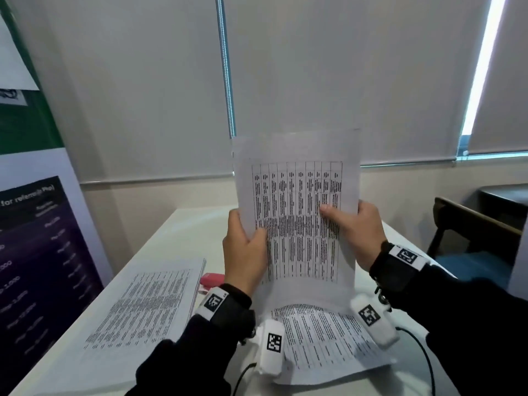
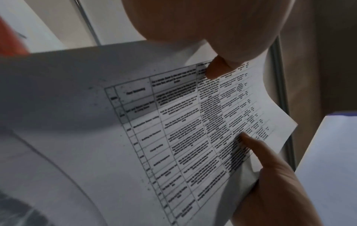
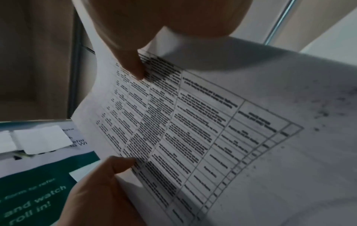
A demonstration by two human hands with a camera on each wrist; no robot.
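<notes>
I hold a few printed sheets (image 1: 297,201) upright over the white table (image 1: 183,232), a table of text facing me. My left hand (image 1: 245,247) grips their left edge, thumb on the front. My right hand (image 1: 357,230) grips the right edge, thumb (image 1: 328,209) pressed on the print. In the left wrist view the sheets (image 2: 173,122) bend between the left thumb (image 2: 216,68) and the right hand (image 2: 270,175). The right wrist view shows the sheets (image 3: 212,130), the right thumb (image 3: 135,68) and the left hand (image 3: 104,183). The bottom edge curls toward me.
A thick stack of printed paper (image 1: 148,307) lies on the table at the left. Another printed sheet (image 1: 323,335) lies flat below my wrists. A small pink-red object (image 1: 213,279) sits between them. A poster board (image 1: 37,252) stands at the left and a chair (image 1: 471,224) at the right.
</notes>
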